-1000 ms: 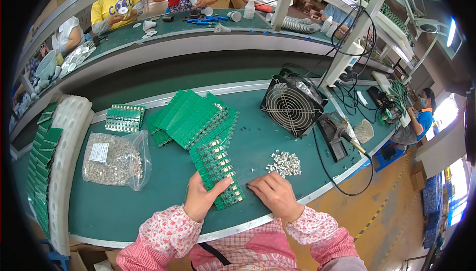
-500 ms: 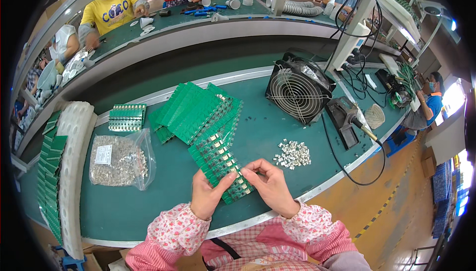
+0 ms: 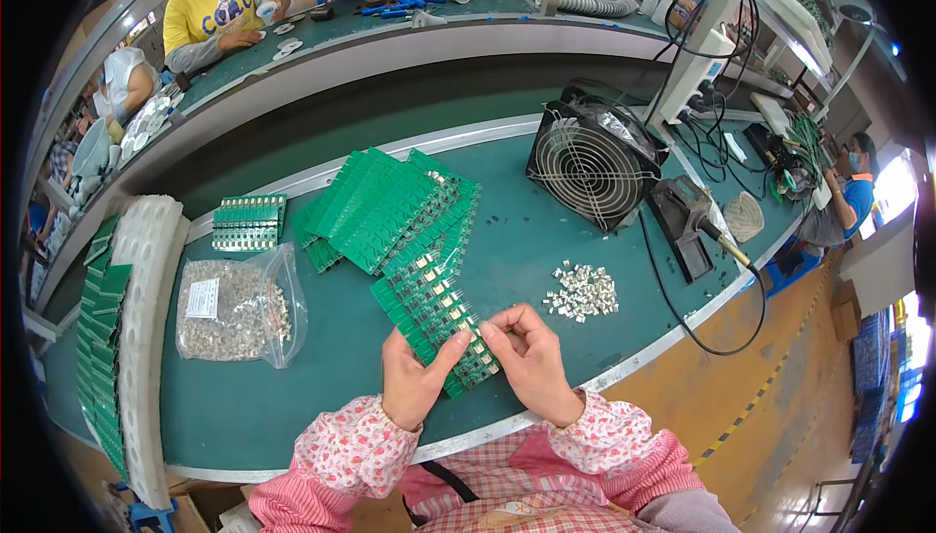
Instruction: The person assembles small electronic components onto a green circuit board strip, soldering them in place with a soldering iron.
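A row of overlapping green circuit boards (image 3: 429, 304) with small metal parts runs across the green bench toward me. My left hand (image 3: 417, 382) presses its thumb and fingers on the nearest board of the row. My right hand (image 3: 531, 357) is beside it, fingertips pinched together over the same board's end; whether a small metal part is in them cannot be made out. A little heap of small silver metal parts (image 3: 582, 291) lies to the right of my right hand.
A fanned stack of green boards (image 3: 375, 203) lies further back, a smaller board panel (image 3: 249, 223) to its left. A clear bag of metal parts (image 3: 234, 311), a white foam rack with boards (image 3: 117, 328), a black fan (image 3: 590, 167) and a soldering iron stand (image 3: 692, 226) surround me. People work behind.
My right hand has come in from the bench on the right to meet my left hand at the near board. The view has shifted slightly.
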A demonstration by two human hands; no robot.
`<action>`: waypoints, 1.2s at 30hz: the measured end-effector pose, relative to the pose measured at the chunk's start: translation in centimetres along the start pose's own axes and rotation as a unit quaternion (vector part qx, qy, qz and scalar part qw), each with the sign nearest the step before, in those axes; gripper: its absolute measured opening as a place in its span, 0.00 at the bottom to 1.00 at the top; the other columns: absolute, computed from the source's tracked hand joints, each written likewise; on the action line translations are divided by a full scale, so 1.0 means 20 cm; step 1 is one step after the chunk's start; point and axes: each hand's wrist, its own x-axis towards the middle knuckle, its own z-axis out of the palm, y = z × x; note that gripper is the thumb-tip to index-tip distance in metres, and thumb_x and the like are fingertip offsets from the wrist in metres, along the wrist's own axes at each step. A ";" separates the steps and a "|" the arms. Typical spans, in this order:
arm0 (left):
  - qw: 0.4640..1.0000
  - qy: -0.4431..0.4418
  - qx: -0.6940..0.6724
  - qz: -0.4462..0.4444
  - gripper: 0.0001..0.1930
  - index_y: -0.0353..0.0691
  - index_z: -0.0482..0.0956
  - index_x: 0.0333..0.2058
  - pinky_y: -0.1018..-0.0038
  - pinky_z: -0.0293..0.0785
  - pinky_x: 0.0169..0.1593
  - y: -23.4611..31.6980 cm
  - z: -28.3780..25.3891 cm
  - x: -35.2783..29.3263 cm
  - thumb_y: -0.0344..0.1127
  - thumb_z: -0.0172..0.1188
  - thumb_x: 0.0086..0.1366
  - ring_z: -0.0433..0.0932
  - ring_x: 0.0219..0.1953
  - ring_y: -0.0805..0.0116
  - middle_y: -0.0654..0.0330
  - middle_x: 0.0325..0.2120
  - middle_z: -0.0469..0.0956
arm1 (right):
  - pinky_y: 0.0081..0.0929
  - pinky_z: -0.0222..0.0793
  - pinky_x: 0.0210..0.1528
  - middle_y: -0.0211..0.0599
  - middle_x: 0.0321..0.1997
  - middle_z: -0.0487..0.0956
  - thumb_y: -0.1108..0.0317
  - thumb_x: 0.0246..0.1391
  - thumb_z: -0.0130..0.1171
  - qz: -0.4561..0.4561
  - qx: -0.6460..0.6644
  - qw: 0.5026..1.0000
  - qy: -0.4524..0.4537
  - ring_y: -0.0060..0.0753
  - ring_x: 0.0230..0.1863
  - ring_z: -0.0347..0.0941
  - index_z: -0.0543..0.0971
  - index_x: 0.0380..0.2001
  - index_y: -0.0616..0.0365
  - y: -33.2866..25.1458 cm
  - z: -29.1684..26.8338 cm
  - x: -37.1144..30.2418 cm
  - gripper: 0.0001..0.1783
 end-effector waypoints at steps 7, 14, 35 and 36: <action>0.999 -0.033 0.020 0.024 0.12 0.34 0.73 0.40 0.79 0.73 0.40 0.00 0.03 -0.01 0.23 0.62 0.56 0.76 0.35 0.77 0.63 0.34 0.78 | 0.12 0.63 0.30 0.28 0.31 0.72 0.71 0.59 0.54 -0.011 0.011 1.000 0.009 0.10 0.31 0.66 0.68 0.36 0.66 0.02 -0.01 0.00 0.08; 1.000 -0.004 -0.028 -0.008 0.16 0.34 0.72 0.42 0.77 0.74 0.42 0.01 -0.03 0.02 0.23 0.63 0.56 0.76 0.37 0.75 0.61 0.35 0.77 | 0.22 0.66 0.42 0.31 0.34 0.75 0.69 0.56 0.57 -0.112 -0.202 0.972 0.052 0.24 0.38 0.69 0.74 0.38 0.60 -0.18 -0.17 0.15 0.09; 0.995 -0.006 -0.084 -0.055 0.13 0.34 0.73 0.41 0.78 0.75 0.40 0.02 -0.03 0.02 0.24 0.63 0.56 0.77 0.36 0.76 0.62 0.35 0.78 | 0.25 0.68 0.35 0.30 0.29 0.77 0.70 0.43 0.66 -0.256 -0.459 0.845 -0.103 0.29 0.32 0.71 0.80 0.26 0.55 -0.14 -0.25 0.23 0.05; 0.995 -0.002 -0.083 -0.051 0.13 0.34 0.72 0.41 0.78 0.75 0.40 0.02 -0.03 0.03 0.24 0.63 0.56 0.77 0.36 0.76 0.62 0.35 0.78 | 0.22 0.69 0.36 0.31 0.30 0.78 0.72 0.46 0.65 -0.176 -0.374 0.907 -0.081 0.27 0.32 0.72 0.81 0.27 0.57 -0.15 -0.22 0.20 0.04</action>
